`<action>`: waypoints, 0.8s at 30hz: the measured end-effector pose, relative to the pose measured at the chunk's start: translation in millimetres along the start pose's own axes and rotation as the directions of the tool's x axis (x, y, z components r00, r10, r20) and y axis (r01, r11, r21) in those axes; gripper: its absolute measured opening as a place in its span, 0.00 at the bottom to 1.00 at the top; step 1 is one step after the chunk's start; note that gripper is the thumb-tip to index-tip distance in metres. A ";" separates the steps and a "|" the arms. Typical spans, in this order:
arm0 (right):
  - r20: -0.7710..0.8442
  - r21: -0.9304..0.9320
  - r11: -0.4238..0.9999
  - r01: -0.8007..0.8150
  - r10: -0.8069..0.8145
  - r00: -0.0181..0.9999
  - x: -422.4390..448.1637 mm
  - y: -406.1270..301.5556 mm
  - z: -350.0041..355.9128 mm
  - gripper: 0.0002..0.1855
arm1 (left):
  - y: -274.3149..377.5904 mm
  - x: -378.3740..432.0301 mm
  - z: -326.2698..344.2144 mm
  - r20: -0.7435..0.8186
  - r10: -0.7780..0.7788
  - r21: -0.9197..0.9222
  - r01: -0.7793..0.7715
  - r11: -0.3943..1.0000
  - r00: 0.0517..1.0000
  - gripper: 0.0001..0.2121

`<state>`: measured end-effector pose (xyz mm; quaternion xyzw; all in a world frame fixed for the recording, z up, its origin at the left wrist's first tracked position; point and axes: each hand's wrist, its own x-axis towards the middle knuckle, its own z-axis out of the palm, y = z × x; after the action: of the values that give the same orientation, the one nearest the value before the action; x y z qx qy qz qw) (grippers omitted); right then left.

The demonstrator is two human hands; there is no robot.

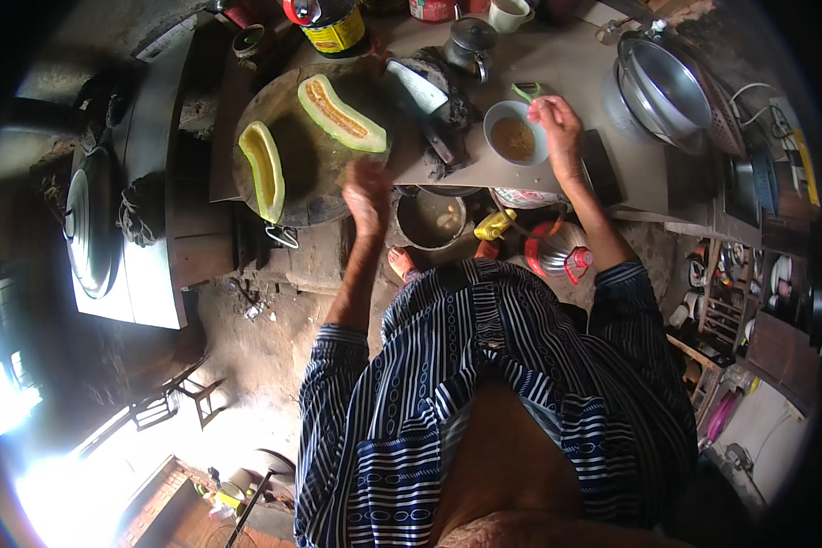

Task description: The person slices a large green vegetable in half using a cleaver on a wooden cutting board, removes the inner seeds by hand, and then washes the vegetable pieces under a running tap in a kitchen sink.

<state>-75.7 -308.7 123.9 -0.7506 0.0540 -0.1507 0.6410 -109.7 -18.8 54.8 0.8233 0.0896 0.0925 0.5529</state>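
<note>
On a round wooden chopping board lie two halves of a pale green gourd or melon. The left half has a hollowed groove; the upper half still holds its seedy core. My left hand, blurred, is over the board's right edge, its fingers curled; whether it holds anything is unclear. My right hand is at the right rim of a bowl with brownish, wet contents, fingers bunched. A green-handled peeler lies just behind the bowl. A cleaver rests between board and bowl.
A metal teapot and a yellow-labelled jar stand at the back. Nested metal basins are at the right. Below the counter edge are a pot, a yellow bottle and a red-capped plastic jug.
</note>
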 end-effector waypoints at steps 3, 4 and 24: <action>0.378 -0.773 0.427 0.469 -0.285 0.881 -7.6 73.2 -16.6 0.09 | 0.1 40.6 2.9 -0.055 -0.229 -0.251 0.208 0.945 0.972 0.13; 0.373 -0.775 0.416 0.476 -0.306 0.876 -10.9 59.1 -6.8 0.10 | -4.1 49.6 -1.6 -0.015 -0.353 -0.438 0.312 0.843 0.935 0.15; 0.630 0.099 0.829 -0.550 0.375 0.680 -19.3 25.9 103.0 0.14 | 8.2 64.4 -7.3 0.114 -0.279 -0.391 0.301 0.870 0.954 0.10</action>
<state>-60.7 -210.4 81.9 -0.6213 0.0218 0.2510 0.7420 -48.9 0.7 68.6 0.6707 0.1761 0.0027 0.7205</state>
